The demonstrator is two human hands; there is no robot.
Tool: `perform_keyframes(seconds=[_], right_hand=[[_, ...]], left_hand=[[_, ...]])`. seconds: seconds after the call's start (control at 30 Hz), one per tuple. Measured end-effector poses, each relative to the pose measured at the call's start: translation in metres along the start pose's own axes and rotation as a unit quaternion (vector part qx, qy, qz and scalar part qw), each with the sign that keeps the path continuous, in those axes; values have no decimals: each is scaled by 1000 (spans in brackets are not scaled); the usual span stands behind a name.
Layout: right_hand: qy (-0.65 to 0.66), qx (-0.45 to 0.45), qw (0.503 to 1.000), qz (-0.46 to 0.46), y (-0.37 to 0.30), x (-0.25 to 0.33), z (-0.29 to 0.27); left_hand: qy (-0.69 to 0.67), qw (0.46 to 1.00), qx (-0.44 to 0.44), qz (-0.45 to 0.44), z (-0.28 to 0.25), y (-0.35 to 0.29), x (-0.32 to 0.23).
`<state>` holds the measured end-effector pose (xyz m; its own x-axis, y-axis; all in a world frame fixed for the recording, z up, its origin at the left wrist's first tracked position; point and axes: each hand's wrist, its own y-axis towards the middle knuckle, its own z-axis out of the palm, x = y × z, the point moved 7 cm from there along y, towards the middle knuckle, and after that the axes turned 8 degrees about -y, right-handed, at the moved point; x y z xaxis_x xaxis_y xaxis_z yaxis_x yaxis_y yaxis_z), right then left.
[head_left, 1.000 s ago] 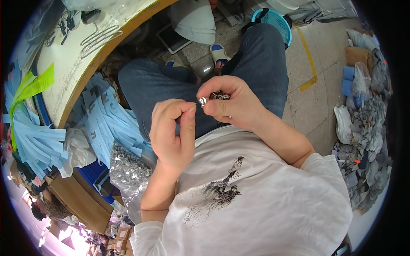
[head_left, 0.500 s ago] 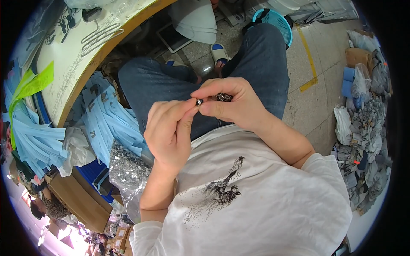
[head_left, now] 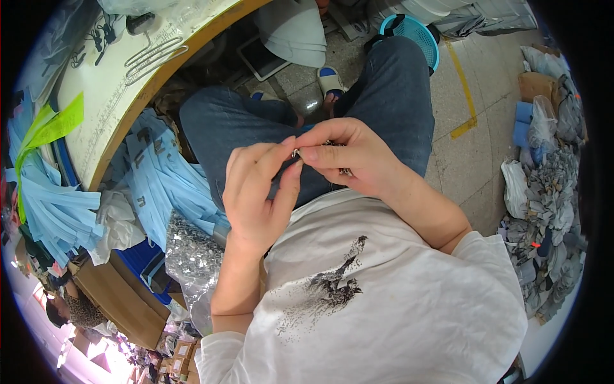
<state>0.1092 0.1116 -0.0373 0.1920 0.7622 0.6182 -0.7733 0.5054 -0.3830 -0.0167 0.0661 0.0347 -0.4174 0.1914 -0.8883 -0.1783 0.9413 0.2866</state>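
Note:
Over my lap in blue jeans [head_left: 384, 96], my two hands meet fingertip to fingertip. My left hand [head_left: 259, 195] pinches a small shiny metal piece [head_left: 296, 153] between thumb and forefinger. My right hand [head_left: 348, 157] pinches the same spot from the other side and cups several more small metal pieces [head_left: 342, 171] in its palm, mostly hidden by the fingers. I wear a white T-shirt with a dark print [head_left: 332, 288].
A clear bag of small silvery parts [head_left: 188, 256] lies by my left hip. Blue fabric pieces [head_left: 160, 176] hang beside a white worktable with a yellow edge [head_left: 121, 83]. A turquoise basket [head_left: 412, 35] stands by my right knee. Grey cloth piles [head_left: 550, 211] line the right.
My left hand's fingers have uncurled and come to my right hand's fingertips. The small metal piece is now pinched between both hands.

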Motion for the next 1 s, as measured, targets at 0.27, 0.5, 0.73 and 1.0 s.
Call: perform_keyframes(seconds=[0.27, 0.5, 0.73, 1.0], right_hand=[[-3, -43, 999, 20, 2, -7, -5], [-27, -61, 998, -1, 3, 1, -2], [-38, -86, 996, -13, 2, 4, -2], [-78, -51, 994, -53, -3, 12, 2]], left_hand=[[33, 999, -20, 32, 1, 0, 2], [-111, 992, -60, -16, -2, -9, 17], [-272, 960, 15, -66, 4, -9, 24], [-231, 959, -11, -163, 4, -11, 31]])
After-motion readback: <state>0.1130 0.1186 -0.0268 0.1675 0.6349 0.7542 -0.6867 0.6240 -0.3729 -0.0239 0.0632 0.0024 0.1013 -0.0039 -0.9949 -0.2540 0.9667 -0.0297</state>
